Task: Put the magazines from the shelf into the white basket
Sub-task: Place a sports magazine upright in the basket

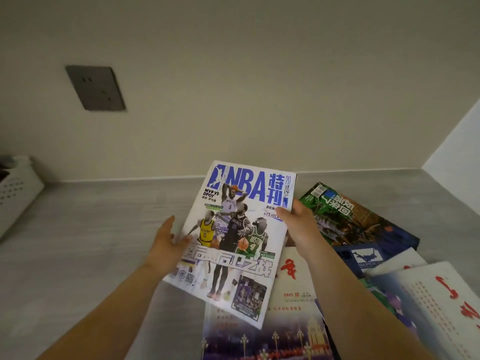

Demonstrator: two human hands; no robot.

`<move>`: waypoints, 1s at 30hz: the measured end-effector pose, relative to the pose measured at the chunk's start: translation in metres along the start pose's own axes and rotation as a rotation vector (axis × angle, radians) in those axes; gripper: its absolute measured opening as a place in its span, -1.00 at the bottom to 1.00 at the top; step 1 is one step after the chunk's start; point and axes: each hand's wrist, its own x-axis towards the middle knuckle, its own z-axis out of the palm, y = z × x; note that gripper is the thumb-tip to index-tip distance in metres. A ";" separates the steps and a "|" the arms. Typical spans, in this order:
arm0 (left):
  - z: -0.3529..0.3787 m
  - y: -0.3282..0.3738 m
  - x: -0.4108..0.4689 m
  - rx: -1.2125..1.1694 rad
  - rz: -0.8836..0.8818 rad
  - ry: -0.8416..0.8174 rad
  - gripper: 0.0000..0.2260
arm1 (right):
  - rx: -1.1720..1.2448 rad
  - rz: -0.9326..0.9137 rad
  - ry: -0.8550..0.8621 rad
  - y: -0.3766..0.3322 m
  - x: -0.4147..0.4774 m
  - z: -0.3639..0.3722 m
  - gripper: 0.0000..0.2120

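An NBA basketball magazine (233, 237) with a white and blue cover is lifted above the grey shelf surface (91, 242). My right hand (298, 224) grips its right edge, thumb on the cover. My left hand (166, 245) supports its left edge from below with the thumb on the cover. Several more magazines lie spread on the shelf to the right: a green-covered one (348, 219), a dark blue one (363, 255), a white one with red characters (291, 289) and a white one at the far right (436, 300). The white basket (15, 193) with perforated sides stands at the left edge.
A beige back wall carries a dark grey power socket (96, 88). A white side panel (457, 157) closes the shelf on the right.
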 end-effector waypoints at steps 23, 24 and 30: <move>-0.313 -0.038 0.003 0.037 0.340 0.462 -0.80 | -0.418 -0.471 -0.214 -0.157 -0.014 0.341 -0.79; -0.332 -0.041 0.007 0.023 0.348 0.485 -0.81 | -0.427 -0.486 -0.219 -0.166 -0.013 0.360 -0.78; -0.416 -0.055 0.031 0.028 0.387 0.684 -0.85 | -0.305 -0.584 -0.218 -0.214 -0.003 0.455 -0.79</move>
